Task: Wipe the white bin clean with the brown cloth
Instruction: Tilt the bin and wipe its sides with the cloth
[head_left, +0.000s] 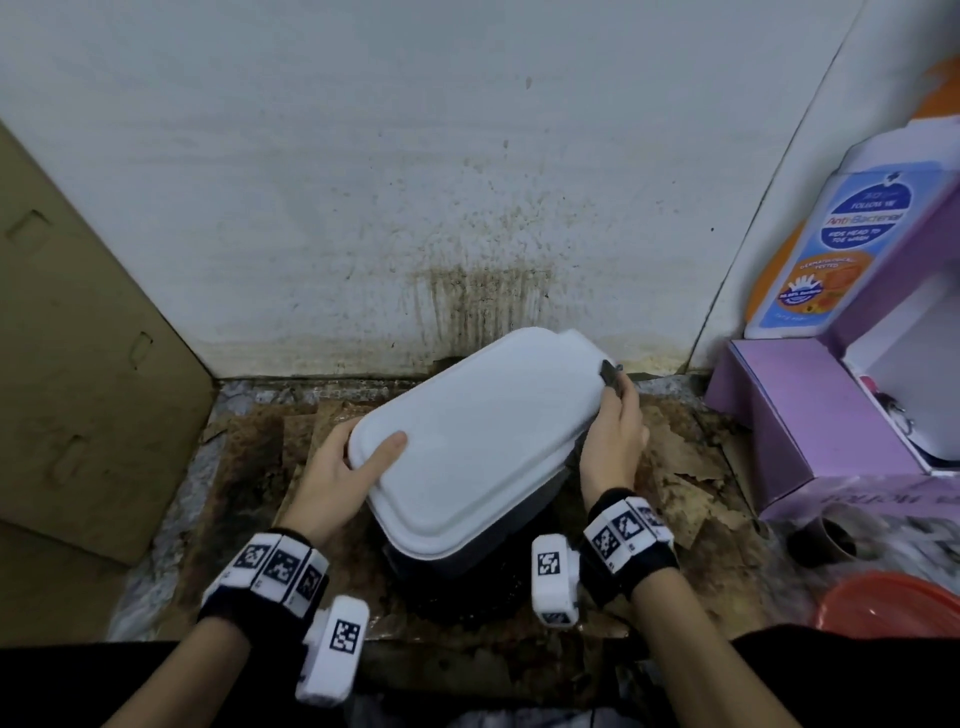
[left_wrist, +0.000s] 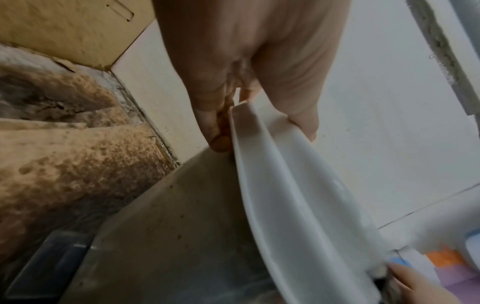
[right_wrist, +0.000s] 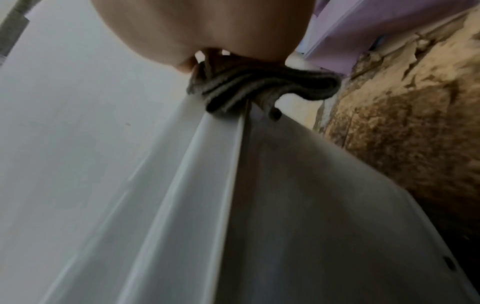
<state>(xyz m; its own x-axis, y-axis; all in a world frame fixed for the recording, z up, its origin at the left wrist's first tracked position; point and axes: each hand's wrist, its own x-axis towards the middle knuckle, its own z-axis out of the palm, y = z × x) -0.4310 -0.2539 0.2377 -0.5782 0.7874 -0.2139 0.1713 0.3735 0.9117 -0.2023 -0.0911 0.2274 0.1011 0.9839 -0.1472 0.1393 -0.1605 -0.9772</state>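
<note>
bin (head_left: 467, 436) sits on stained floor by the wall, left hand (head_left: 332, 478) clamped on its lid's near-left edge, right hand (head_left: 613, 441) pinching brown cloth (right_wrist: 249, 88) against the far-right lid edge. best to keep the left grip firm, drag cloth along the rim with steady pressure. bottle (head_left: 831, 244) label reads "anti-bacterial", probably "kids head to toe wash".

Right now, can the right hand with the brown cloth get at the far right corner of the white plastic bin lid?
Probably yes: the right hand already presses the brown cloth against that lid edge, nothing between.
</note>
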